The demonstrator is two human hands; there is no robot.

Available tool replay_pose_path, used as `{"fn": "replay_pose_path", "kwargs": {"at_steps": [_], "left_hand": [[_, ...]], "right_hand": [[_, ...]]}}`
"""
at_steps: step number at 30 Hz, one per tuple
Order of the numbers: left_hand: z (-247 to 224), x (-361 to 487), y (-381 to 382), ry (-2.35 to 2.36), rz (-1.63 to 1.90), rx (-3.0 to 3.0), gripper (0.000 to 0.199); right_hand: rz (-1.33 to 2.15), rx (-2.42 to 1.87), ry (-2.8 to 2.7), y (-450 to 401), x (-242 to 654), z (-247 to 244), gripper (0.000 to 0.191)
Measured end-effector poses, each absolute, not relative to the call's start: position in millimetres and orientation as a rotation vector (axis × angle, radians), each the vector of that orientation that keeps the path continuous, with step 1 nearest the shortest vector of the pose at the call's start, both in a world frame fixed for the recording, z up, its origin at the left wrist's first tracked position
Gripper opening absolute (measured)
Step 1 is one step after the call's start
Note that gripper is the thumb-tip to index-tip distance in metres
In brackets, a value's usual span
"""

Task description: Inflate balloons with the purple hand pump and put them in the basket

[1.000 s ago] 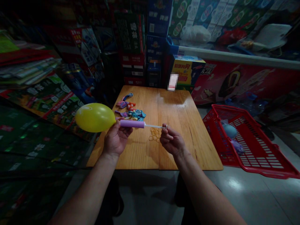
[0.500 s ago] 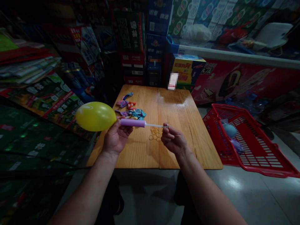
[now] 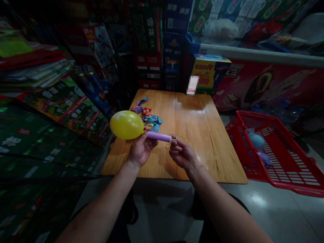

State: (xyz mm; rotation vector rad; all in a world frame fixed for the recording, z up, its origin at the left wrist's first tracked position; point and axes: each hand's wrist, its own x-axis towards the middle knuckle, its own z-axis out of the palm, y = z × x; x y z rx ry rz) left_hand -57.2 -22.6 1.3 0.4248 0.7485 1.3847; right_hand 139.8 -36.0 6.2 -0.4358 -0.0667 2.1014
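Note:
A yellow balloon (image 3: pixel 126 125), partly inflated, sits on the left end of a purple balloon pump (image 3: pixel 160 136). My left hand (image 3: pixel 142 148) is closed round that end, where the balloon's neck meets the pump. At the other end, my right hand (image 3: pixel 182 152) pinches the handle, which is pushed in close to the barrel. Both hands are above the wooden table (image 3: pixel 197 135). Rubber bands (image 3: pixel 186 139) lie on the tabletop, partly hidden behind my right hand. Uninflated balloons (image 3: pixel 154 122) in several colours are heaped behind the pump.
To the right on the floor stands a red basket (image 3: pixel 280 180) with a blue balloon (image 3: pixel 257 141) and a purple one (image 3: pixel 265 160) inside. Stacked cartons (image 3: pixel 149 67) rise behind the table, and green boxes (image 3: pixel 50 155) fill the left side. A yellow box (image 3: pixel 205 71) stands past the far edge.
My right hand has pushed the pump handle in, so the white rod is now nearly hidden. The balloon, pump and left hand have shifted right in view; the camera has turned slightly.

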Motion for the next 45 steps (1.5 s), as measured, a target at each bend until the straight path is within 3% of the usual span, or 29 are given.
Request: {"fn": "replay_pose_path", "kwargs": {"at_steps": [8,15,29,33,37,39,42,45], "left_hand": [[-5,-60,-18,0.759,1.386,0.408,0.028],[-2,-61,-21,0.768,1.349,0.473,0.024],[8,-99,-3,0.707,1.565,0.284,0.011],[15,-135,9,0.747,1.754,0.184,0.023],[18,-139,7,0.730,1.672,0.244,0.021],[16,-130,3,0.715,1.614,0.248,0.020],[11,-117,0,0.722,1.559,0.224,0.020],[6,-111,-2,0.701,1.499,0.235,0.015]], "right_hand": [[2.084,-0.509,-0.103,-30,137,1,0.014],[1.909,-0.934,-0.494,-27,130,2,0.029],[1.617,-1.098,-0.917,-22,121,7,0.025],[1.456,-1.197,-0.733,-9,141,-2,0.028],[1.125,-1.481,-0.804,0,136,-14,0.023],[1.018,-1.591,-0.930,1,123,-21,0.029],[1.008,-1.653,-1.153,-3,103,-29,0.041],[0.989,-1.682,-1.358,-9,91,-35,0.039]]}}
